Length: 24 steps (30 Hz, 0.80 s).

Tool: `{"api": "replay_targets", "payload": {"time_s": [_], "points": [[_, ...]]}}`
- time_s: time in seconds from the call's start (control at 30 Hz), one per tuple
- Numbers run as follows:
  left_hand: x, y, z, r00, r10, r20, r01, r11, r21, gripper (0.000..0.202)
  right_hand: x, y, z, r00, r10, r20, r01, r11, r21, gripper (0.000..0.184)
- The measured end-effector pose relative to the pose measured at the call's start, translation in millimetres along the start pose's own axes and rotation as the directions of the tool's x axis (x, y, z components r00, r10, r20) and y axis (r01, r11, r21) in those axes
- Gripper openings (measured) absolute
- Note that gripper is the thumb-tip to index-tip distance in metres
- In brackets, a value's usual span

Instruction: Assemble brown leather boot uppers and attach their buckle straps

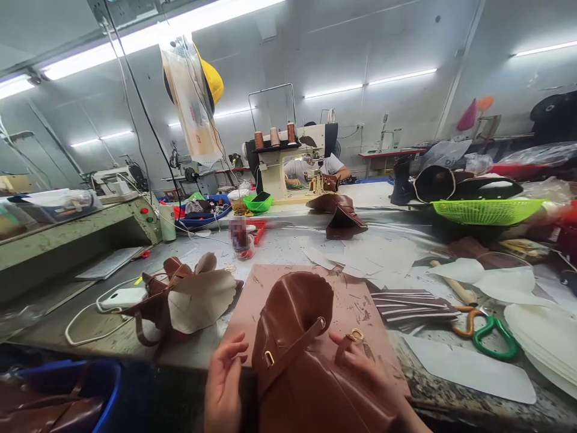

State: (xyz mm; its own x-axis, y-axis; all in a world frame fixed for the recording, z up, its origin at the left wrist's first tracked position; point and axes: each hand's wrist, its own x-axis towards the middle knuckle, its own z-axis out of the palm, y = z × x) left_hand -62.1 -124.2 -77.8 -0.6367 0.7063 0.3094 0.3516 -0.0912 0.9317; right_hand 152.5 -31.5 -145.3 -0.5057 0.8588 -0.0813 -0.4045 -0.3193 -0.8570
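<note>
While the left hand (224,373) stands just left of the brown leather boot piece (288,361), its fingers loosely curled, parted from the thumb and with nothing in them, the right hand (358,364) on the other side has its fingers bent around a short strap (344,349) with a gold buckle. The boot piece lies at the near edge of the table (279,243), partly over a pinkish board (241,319).

At the near left, a blue bin (114,380) holds more brown leather pieces with a smooth shine. Farther off on the left, a blue tray (198,223) carries a jumble of dark, grey and red items, too small to make out. To its right, a bright green container (258,206) has something black in it. Nearer than that, a clear jar (246,249) stands beside a red tray (259,230); its contents are blurred. At the far right, a lime-green basket (489,212) is heaped with black pieces, one with a pale edge, rising above its rim.
</note>
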Motion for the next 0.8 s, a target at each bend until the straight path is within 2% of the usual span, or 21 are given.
{"api": "replay_targets", "payload": {"time_s": [0.03,0.07,0.13,0.2,0.33,0.37,0.43,0.47,0.53,0.6,0.63,0.67,0.73,0.8], "points": [[-4,5,-4.7,0.992,0.108,0.072,-0.112,0.993,0.042,0.027,0,-2,-2,0.999,0.034,0.013,-0.034,0.999,0.032,0.047],[-8,11,-7.9,0.962,0.216,0.166,-0.232,0.969,0.085,0.034,1,-5,-4,0.997,0.076,0.020,-0.078,0.995,0.066,0.050],[-12,25,-10.2,0.849,0.390,0.356,-0.471,0.864,0.177,0.043,5,-18,-9,0.991,0.130,0.036,-0.132,0.987,0.087,0.052],[-9,38,-8.6,0.744,0.448,0.496,-0.630,0.719,0.294,0.043,9,-35,-14,0.994,0.113,0.000,-0.113,0.991,0.072,0.052],[5,59,-0.8,0.597,0.461,0.656,-0.798,0.425,0.427,0.046,10,-74,-12,0.986,-0.026,-0.167,0.025,1.000,-0.012,0.037],[7,63,1.9,0.567,0.486,0.666,-0.823,0.370,0.431,0.043,8,-82,-8,0.983,-0.064,-0.175,0.052,0.996,-0.071,0.034],[8,69,8.8,0.515,0.544,0.663,-0.857,0.297,0.422,0.032,2,-94,3,0.981,-0.153,-0.120,0.116,0.956,-0.270,0.030],[6,72,12.7,0.498,0.562,0.661,-0.866,0.278,0.416,0.027,-2,-98,10,0.978,-0.199,-0.060,0.159,0.903,-0.400,0.028],[1,76,20.7,0.478,0.564,0.673,-0.877,0.264,0.402,0.019,-11,-103,25,0.960,-0.259,0.105,0.266,0.728,-0.632,0.022],[-4,79,27.1,0.493,0.544,0.679,-0.869,0.285,0.404,0.016,-21,-106,41,0.930,-0.257,0.264,0.364,0.539,-0.759,0.018],[-7,80,29.2,0.503,0.539,0.676,-0.864,0.300,0.404,0.016,-25,-109,47,0.914,-0.233,0.331,0.404,0.471,-0.784,0.018],[-8,81,30.5,0.506,0.537,0.675,-0.862,0.319,0.393,0.017,-29,-112,52,0.896,-0.204,0.394,0.444,0.425,-0.789,0.019],[-10,82,30.8,0.504,0.524,0.686,-0.859,0.386,0.336,0.020,-35,-119,59,0.854,-0.174,0.490,0.517,0.391,-0.762,0.020],[-10,82,29.3,0.525,0.464,0.713,-0.824,0.488,0.289,0.023,-38,-124,59,0.834,-0.183,0.521,0.545,0.427,-0.722,0.017]]}}
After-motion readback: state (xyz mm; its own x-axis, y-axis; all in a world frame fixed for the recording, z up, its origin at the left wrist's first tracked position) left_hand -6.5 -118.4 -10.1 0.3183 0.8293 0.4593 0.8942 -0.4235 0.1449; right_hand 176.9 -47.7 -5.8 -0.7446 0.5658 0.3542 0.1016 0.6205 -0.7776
